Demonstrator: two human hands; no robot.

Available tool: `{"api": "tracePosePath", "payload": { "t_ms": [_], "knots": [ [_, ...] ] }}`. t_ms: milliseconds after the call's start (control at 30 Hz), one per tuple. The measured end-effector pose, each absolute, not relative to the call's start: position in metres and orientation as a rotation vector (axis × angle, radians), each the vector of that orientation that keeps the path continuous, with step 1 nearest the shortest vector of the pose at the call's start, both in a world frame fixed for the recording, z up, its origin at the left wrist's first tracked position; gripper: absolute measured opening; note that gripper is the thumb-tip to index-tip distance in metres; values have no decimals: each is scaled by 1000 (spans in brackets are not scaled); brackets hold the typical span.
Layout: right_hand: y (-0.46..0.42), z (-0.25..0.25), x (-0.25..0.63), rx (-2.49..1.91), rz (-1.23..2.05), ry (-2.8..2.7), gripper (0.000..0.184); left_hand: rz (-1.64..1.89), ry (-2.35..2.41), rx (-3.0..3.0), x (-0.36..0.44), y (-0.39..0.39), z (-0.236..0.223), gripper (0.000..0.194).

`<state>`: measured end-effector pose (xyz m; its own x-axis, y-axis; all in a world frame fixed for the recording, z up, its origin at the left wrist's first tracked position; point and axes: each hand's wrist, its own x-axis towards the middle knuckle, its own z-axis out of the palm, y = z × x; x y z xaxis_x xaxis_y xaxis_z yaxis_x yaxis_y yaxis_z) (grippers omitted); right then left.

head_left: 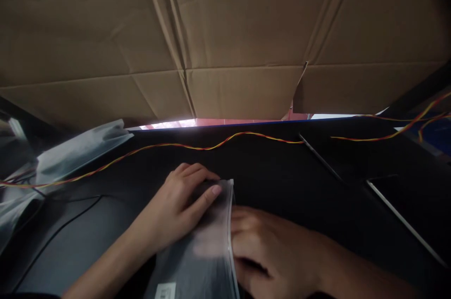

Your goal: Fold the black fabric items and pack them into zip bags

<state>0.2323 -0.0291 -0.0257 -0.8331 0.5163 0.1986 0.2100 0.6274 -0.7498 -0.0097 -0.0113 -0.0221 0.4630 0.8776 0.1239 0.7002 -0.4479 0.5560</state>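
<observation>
Clear bag (192,273), right hand (266,249) partly inside

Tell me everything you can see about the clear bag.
The bag looks like thin, cloudy see-through plastic, with a pale strip along its right edge and a white label near the bottom of the view. It lies over the dark table, its near end out of frame. The left hand touches its far end, thumb on top; the right hand's fingers reach inside past the strip.
</observation>
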Motion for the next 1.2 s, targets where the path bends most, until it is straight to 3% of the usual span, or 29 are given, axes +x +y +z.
{"api": "tracePosePath", "payload": {
  "t_ms": [133,233,433,533,833,1067,1200],
  "knots": [
    [-16,-22,242,-599,959,-2553,9,459,1445,2243,-12,-1,-22,37],
    [-22,-28,235,-527,949,-2624,14,499,1427,2217,-10,-3,-24,35],
    [-39,-29,230,-379,1302,-2442,8,609,1401,2115,-11,-5,-22,33],
    [-29,-20,239,-545,1417,-2298,16,675,1377,2038,-14,-4,-20,35],
    [-26,-21,235,-690,991,-2481,18,904,1309,1915,-8,-9,-14,37],
    [-29,-19,238,-744,990,-2538,54,837,1376,2047,-8,-9,-20,30],
    [-27,-18,239,-776,944,-2585,46,775,1426,2074,-8,-7,-21,31]
  ]
}}
